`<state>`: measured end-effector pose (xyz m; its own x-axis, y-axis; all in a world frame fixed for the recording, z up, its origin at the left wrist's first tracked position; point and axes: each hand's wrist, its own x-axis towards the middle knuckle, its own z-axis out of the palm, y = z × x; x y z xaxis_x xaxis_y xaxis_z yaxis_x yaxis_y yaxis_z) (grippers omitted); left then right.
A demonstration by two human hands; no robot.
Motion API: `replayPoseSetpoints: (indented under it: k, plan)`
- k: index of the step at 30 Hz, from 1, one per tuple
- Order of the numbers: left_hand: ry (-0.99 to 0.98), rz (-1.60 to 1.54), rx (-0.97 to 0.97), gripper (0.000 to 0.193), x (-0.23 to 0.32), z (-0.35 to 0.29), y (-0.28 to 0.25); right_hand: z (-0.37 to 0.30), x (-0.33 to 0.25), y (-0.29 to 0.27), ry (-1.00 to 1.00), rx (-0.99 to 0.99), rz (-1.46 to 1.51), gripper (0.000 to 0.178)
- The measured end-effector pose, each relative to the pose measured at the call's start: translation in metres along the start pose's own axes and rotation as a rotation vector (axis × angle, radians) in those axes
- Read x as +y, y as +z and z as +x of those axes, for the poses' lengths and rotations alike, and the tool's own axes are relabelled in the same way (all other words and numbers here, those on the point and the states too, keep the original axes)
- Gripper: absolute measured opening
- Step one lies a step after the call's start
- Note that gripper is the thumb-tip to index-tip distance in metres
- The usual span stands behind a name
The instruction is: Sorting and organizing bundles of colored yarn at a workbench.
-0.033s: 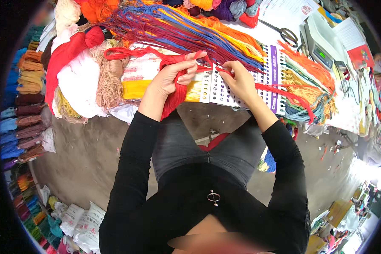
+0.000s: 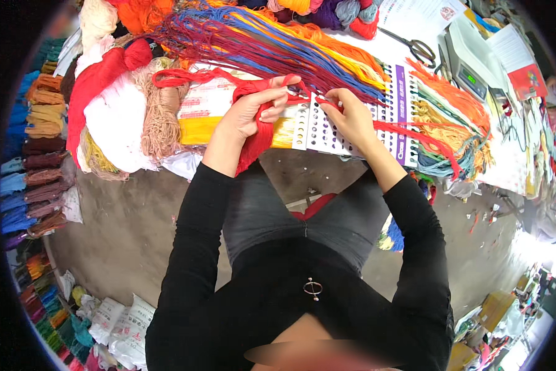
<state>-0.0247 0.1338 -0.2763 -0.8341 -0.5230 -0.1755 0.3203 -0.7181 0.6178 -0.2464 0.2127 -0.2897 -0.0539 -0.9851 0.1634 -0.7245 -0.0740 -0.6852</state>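
A skein of red yarn (image 2: 253,151) is looped over my left hand (image 2: 253,111), whose fingers are curled around it. Red strands run across from there to my right hand (image 2: 350,120), which pinches them between thumb and fingers. Past the right wrist, a loose tail of red yarn (image 2: 423,137) trails toward the right. Beneath the hands lies a white thread card (image 2: 320,133) with rows of punched holes. A second punched card with a purple strip (image 2: 402,111) sits just right of the right hand, with multicoloured threads (image 2: 445,120) hanging from its edge.
Long blue, maroon and yellow threads (image 2: 290,52) spread across the table's far side. Left are beige yarn (image 2: 160,111), white yarn (image 2: 117,127) and a red skein (image 2: 98,83). Black scissors (image 2: 423,52) and a digital scale (image 2: 470,62) lie at the far right.
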Motion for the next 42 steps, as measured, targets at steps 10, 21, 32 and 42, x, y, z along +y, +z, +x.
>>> replayPoseSetpoints:
  k: [10,21,32,42]
  plan:
    - [0.092,0.653,0.406,0.017,-0.027,0.025,-0.009,-0.004,0.001,0.003,-0.008,-0.015,-0.149,0.023]
    - [0.024,0.498,0.577,0.02,-0.022,0.023,-0.024,-0.003,-0.006,0.006,-0.019,-0.042,-0.234,0.03]
    - [0.122,0.808,0.542,0.022,-0.032,0.033,-0.019,-0.003,-0.01,0.005,-0.032,-0.056,-0.233,0.031]
    - [0.039,-0.187,0.121,0.024,0.016,-0.012,0.003,-0.002,-0.001,0.001,0.005,-0.049,-0.183,0.028]
